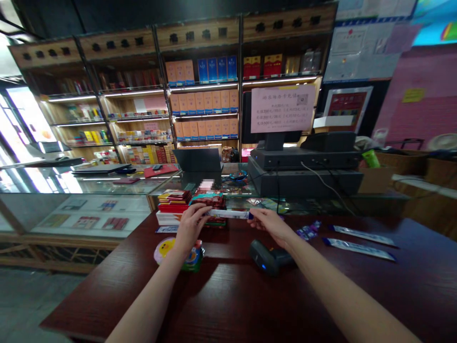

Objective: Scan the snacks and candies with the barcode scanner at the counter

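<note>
My left hand (193,224) and my right hand (266,223) pinch the two ends of a long thin white packet (230,214), held level above the brown table. Behind my left hand are stacked red and white boxes (173,205) and brown-red packs (214,200). Under my left wrist lie a round pack with a yellow chick (164,247) and a colourful pack (193,257). A black scanner (266,259) with a blue light rests below my right hand. Two long white-and-blue packets (360,249) lie to the right, and purple small packs (307,231) sit beside my right forearm.
The dark brown table (214,305) ends at the lower left. A black monitor (247,119) with a pink notice stands on a dark cash drawer (303,183). Behind are a laptop (198,161), a glass display case (89,209) and shelves of boxed goods (203,102).
</note>
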Demonstrator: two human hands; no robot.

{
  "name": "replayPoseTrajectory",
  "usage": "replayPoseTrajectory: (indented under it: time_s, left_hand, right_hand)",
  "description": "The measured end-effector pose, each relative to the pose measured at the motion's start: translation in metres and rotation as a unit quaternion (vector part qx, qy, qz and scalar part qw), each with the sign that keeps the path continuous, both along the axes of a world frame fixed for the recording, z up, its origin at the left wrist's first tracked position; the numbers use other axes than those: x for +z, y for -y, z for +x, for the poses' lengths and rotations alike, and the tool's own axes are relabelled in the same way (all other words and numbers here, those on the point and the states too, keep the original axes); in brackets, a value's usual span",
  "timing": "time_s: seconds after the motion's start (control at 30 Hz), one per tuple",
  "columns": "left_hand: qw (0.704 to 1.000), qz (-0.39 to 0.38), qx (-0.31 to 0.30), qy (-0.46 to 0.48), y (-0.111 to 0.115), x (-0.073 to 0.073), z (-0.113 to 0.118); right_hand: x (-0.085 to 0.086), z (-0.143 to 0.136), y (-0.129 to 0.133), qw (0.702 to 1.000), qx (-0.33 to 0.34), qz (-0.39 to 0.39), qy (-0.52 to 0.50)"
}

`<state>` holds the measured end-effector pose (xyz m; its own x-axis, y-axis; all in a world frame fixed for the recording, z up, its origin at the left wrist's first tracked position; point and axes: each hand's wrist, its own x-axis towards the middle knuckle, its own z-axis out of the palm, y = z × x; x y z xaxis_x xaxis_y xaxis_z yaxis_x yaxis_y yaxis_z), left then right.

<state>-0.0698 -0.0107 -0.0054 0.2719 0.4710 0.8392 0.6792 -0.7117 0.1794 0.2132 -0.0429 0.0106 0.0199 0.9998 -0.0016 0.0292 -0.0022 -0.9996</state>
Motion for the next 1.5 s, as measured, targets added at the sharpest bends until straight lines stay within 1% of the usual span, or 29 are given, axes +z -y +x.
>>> replayPoseTrajectory:
  time_s: [0.1,0.17,0.23,0.33,0.47,0.57,0.73,0.8,0.87,0.97,1.07,1.13,1.2,1.3,1.4,1.5]
  left_hand:
    - [0.999,-0.024,-0.001,0.035,-0.001,0.000,-0.015]
    - [0.998,-0.031,0.011,0.047,-0.001,0.000,-0.027]
    - [0.998,-0.040,0.022,0.051,0.000,0.001,-0.040]
    - [0.997,-0.053,0.032,0.049,0.001,0.003,-0.060]
    - [0.997,-0.053,0.051,0.031,0.002,0.004,-0.088]
    - [0.995,-0.062,0.076,0.009,0.003,0.001,-0.108]
    - [0.990,-0.086,0.108,-0.026,0.002,-0.008,-0.136]
    - [0.989,-0.095,0.110,-0.032,0.000,-0.014,-0.146]
    - [0.988,-0.103,0.106,-0.033,-0.003,-0.021,-0.157]
    - [0.986,-0.124,0.108,-0.028,-0.007,-0.032,-0.172]
    - [0.982,-0.149,0.108,-0.030,-0.008,-0.043,-0.184]
    - [0.979,-0.164,0.113,-0.032,-0.006,-0.048,-0.190]
    - [0.975,-0.183,0.120,-0.040,-0.003,-0.050,-0.193]
    - [0.966,-0.217,0.124,-0.062,0.002,-0.050,-0.195]
    - [0.958,-0.243,0.122,-0.090,0.007,-0.047,-0.195]
    - [0.952,-0.257,0.123,-0.111,0.009,-0.046,-0.195]
  right_hand:
    - [0.000,-0.016,-0.005,0.999,0.008,0.027,0.021]
    - [0.000,-0.028,-0.009,0.998,0.022,0.053,0.035]
    - [0.000,-0.038,-0.012,0.993,0.043,0.091,0.059]
    - [0.003,-0.054,-0.016,0.978,0.066,0.154,0.121]
    - [0.009,-0.074,-0.015,0.951,0.089,0.207,0.210]
    - [0.011,-0.089,-0.014,0.928,0.111,0.237,0.264]
    - [0.007,-0.115,-0.021,0.861,0.112,0.292,0.402]
    - [0.002,-0.125,-0.026,0.844,0.116,0.298,0.431]
    - [-0.003,-0.135,-0.031,0.839,0.116,0.290,0.445]
    - [-0.013,-0.149,-0.039,0.849,0.116,0.267,0.441]
    - [-0.023,-0.161,-0.046,0.859,0.142,0.249,0.424]
    - [-0.028,-0.167,-0.050,0.859,0.161,0.244,0.421]
    - [-0.033,-0.171,-0.053,0.855,0.175,0.244,0.423]
    - [-0.037,-0.173,-0.058,0.846,0.203,0.244,0.429]
    - [-0.040,-0.172,-0.062,0.830,0.227,0.253,0.441]
    - [-0.045,-0.172,-0.064,0.813,0.238,0.271,0.457]
